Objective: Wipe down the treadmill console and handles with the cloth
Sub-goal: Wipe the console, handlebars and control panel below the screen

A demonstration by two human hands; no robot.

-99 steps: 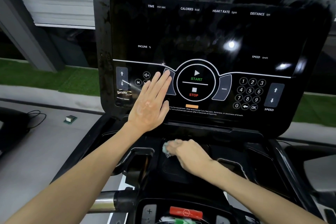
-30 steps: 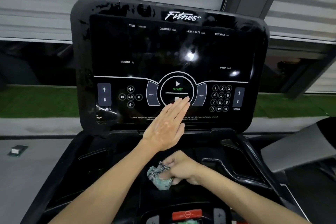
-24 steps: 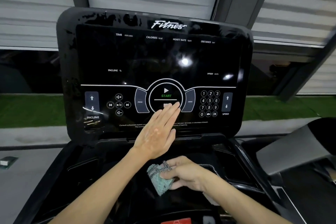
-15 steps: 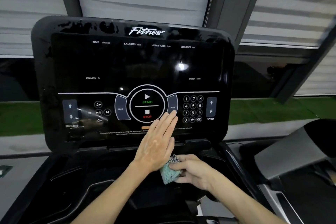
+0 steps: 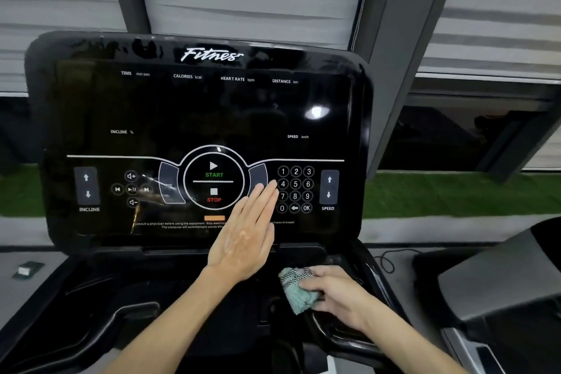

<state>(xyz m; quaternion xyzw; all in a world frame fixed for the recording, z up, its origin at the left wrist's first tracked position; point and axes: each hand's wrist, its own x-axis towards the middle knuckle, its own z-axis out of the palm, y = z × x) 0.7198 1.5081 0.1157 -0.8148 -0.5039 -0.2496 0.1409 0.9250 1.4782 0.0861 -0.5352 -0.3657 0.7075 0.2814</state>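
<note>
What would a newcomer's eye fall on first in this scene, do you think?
The big glossy black console fills the middle, with a green START button at its centre. The left hand lies flat on its lower part, fingers beside the keypad, while the right hand grips a green cloth just below the console.

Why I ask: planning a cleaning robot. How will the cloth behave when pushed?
Likely floppy: the cloth sits bunched and creased under the right hand. Probably light, as it wads small within one grip. It may slide easily on the glossy tray.
</note>
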